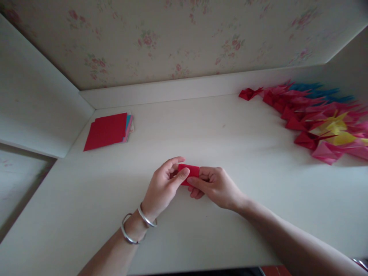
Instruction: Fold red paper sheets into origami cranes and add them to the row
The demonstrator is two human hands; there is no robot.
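A small piece of folded red paper [193,170] is held between my two hands, above the middle of the white table. My left hand [166,179] grips its left side, the thumb lying on the front face and the index finger reaching over the top edge. On the lower right part of the paper, my right hand [217,186] pinches with thumb on top and fingers curled behind. Fingers and thumbs cover parts of the paper, so its full shape is hidden. Two silver bangles circle my left wrist.
A stack of coloured paper sheets [107,131], red on top, lies at the back left of the table [184,130]. Many folded paper cranes [304,122] in red, pink, yellow and blue crowd the right side. A floral-papered wall [172,42] rises behind; a white panel [31,84] stands left.
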